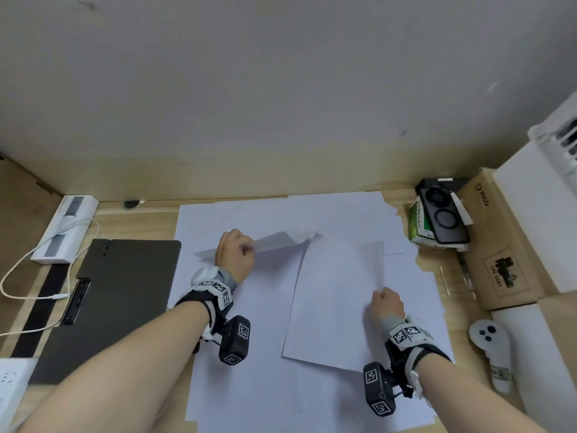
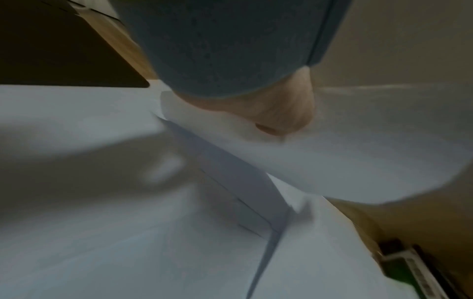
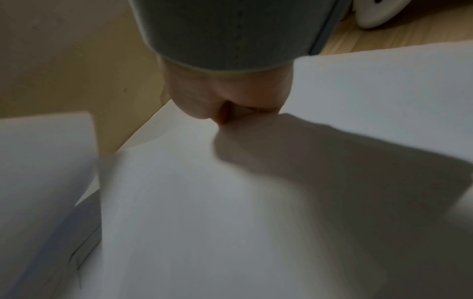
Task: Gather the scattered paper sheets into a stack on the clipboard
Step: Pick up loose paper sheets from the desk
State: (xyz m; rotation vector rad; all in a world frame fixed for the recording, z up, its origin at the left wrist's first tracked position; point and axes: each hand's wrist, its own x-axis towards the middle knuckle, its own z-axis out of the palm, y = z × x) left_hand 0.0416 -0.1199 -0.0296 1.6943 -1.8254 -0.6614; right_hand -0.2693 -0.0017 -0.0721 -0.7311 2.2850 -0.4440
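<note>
1. 2 hands are in the head view. The left hand [image 1: 234,254], upper centre of the frame, has its fingers curled round the edge of 1 lifted paper sheet [image 1: 274,242], which rises off the pile with its long axis running left to right across the frame.
2. The right hand [image 1: 386,303], right of centre, pinches the right edge of a second sheet [image 1: 334,301]. This sheet's long axis runs from the lower centre toward the upper centre, tilted slightly to the right, and its right edge is raised.
3. In the right wrist view the fingers [image 3: 225,113] close on that sheet's edge; in the left wrist view the picture is blurred, and only a curled finger on white paper shows.
4. Under both hands lies a spread of loose white sheets [image 1: 249,385] overlapping on the tabletop [image 1: 437,260], filling the centre of the frame from top to bottom. The exact count cannot be told, since the edges overlap.
5. 1 dark clipboard [image 1: 125,301] lies at the left of the frame, just beside the sheets, its clip [image 1: 76,301] on its left side and its long axis running bottom to top. No sheet lies on it.
6. At the right edge are 1 white controller [image 1: 491,342], 1 cardboard box [image 1: 499,245], 1 green box [image 1: 418,223] and 1 dark phone [image 1: 443,214]. At the upper left lies 1 white box [image 1: 65,229] with 1 white cable [image 1: 18,285].
</note>
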